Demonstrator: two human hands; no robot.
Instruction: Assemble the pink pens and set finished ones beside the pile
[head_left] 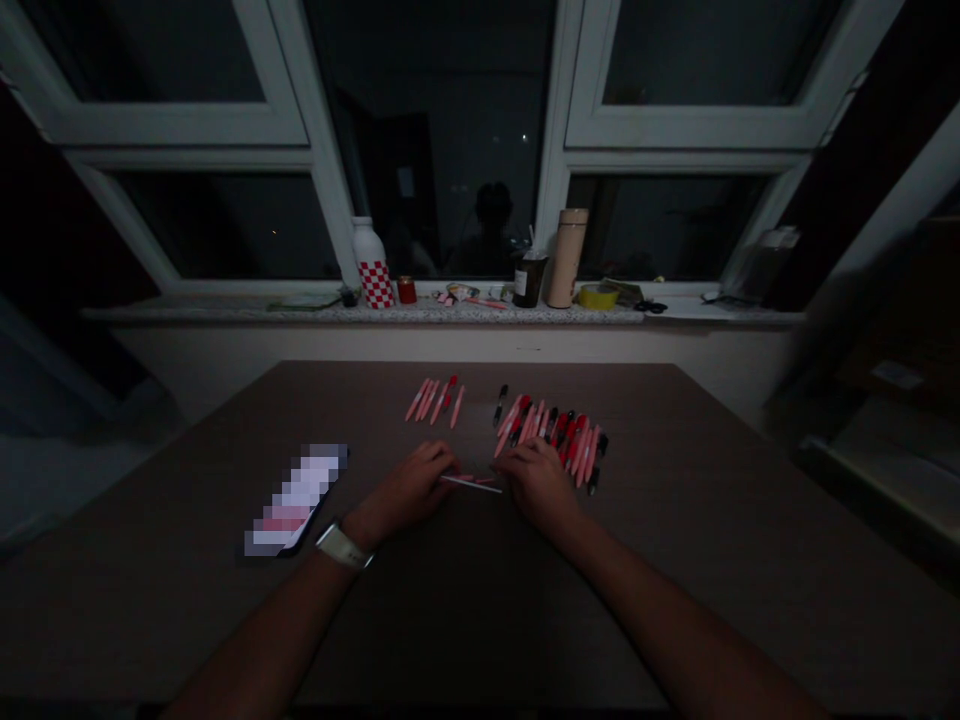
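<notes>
Thin pink-and-white plastic pen (471,483) between both hands, above the brown matte worktop (225,620), probably light, stiff and a little slippery, so best taken at the middle of the barrel. Left hand (409,490) with curled fingers at one end, right hand (536,485) with bent fingers at the other; grip of each nearly closed, but real hold on the pen impossible to tell. Just beside the right hand, a dense group of red, pink and black pens (551,438); farther forward, a smaller group of pink and red pens (435,400); to the left, a flat black smartphone (296,500) with blurred screen
</notes>
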